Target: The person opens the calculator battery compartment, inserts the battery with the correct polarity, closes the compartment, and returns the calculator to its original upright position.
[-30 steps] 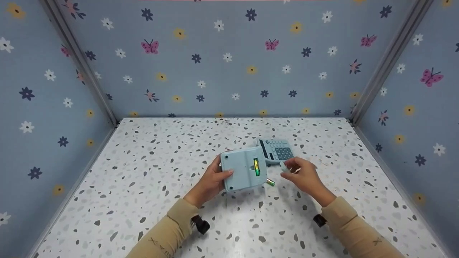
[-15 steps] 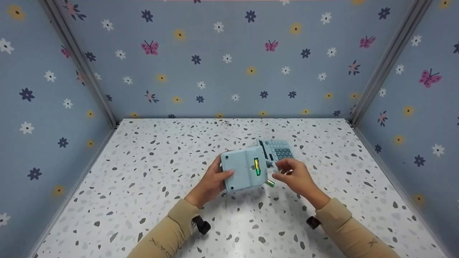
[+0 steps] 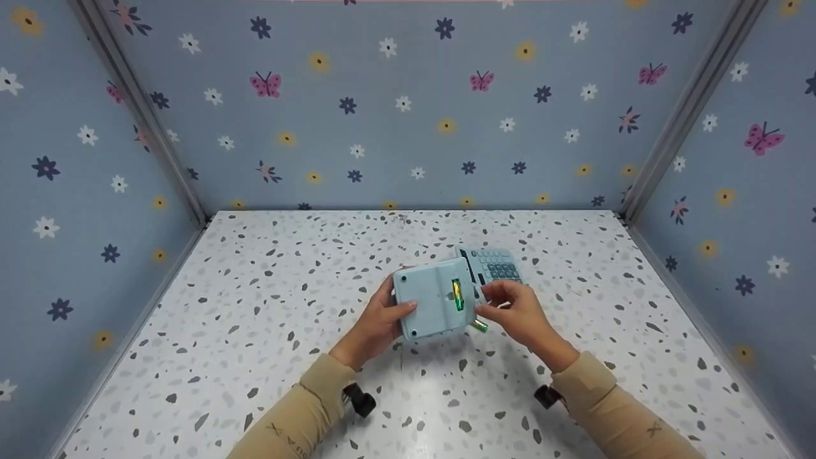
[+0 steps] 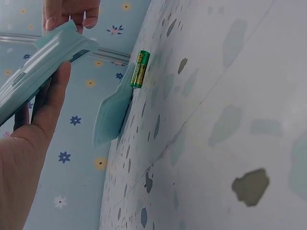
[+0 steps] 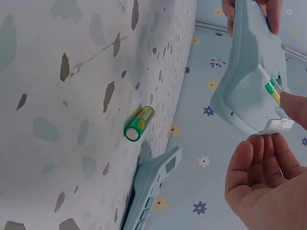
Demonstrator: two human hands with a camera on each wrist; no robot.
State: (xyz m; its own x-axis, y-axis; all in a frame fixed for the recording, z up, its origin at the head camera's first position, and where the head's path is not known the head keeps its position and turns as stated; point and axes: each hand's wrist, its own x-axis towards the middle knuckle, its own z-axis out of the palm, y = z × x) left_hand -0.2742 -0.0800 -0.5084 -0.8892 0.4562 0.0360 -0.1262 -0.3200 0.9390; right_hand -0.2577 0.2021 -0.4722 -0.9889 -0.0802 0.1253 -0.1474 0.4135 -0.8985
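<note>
Tabletop (image 3: 287, 382), white and speckled, lies beneath sleeved forearms (image 3: 290, 408) reaching in from near left and near right. Above it, the left hand (image 3: 379, 319) clasps a light blue calculator (image 3: 426, 287) by its left edge, back face showing, thumb laid across that face. Farther right, a second calculator (image 3: 500, 258) lies keys up. The right hand (image 3: 519, 312), angled inward, pinches a small cover (image 5: 278, 125) at the held calculator's right side. One battery (image 3: 458, 294) sits in its back; a loose battery (image 3: 480, 326) lies on the tabletop.
</note>
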